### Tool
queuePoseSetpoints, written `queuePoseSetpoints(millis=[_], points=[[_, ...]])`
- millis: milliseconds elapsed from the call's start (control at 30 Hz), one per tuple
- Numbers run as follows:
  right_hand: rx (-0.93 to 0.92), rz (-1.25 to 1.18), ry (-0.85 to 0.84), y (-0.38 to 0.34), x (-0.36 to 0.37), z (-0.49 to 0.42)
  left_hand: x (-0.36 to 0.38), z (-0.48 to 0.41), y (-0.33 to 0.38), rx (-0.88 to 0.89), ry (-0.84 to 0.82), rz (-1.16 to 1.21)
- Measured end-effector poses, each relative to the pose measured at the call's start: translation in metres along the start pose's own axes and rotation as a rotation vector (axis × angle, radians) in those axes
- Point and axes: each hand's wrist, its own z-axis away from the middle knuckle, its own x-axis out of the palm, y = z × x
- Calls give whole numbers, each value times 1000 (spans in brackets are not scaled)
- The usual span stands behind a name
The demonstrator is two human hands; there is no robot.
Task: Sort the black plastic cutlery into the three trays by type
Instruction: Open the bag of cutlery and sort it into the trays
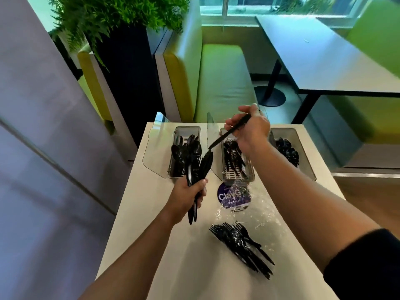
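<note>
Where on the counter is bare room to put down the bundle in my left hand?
The counter is bare along its left edge, before the left tray, and at the near edge, left of the fork pile. Crowded: plastic wrap and label before the middle tray.

A white counter (151, 213) carries a crumpled sheet of clear plastic wrap (263, 215), with a round purple label (227, 197) marked "ClayG" partly under it. Behind the counter stands a green padded bench (220, 83) with a yellow side, and to its left a leafy green plant (112, 16) in a tall black planter (127, 79). To the right is a pale table (320, 61) on a black round base (269, 97), a window (259, 5) at the back, and a grey wall panel (43, 105) on the far left.
</note>
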Motion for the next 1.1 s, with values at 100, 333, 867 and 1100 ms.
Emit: queuePoseSetpoints(millis=[100,333,867,1100], points=[[15,119,-10,-12,-18,-1,10,-1,1,0,7,13],[131,827,-386,24,-58,28,30,-4,12,43,20,8],[173,720,-443,54,-47,39,14,-5,8,53,15,60],[85,551,-236,54,-5,22,-9,-6,4,80,66,95]])
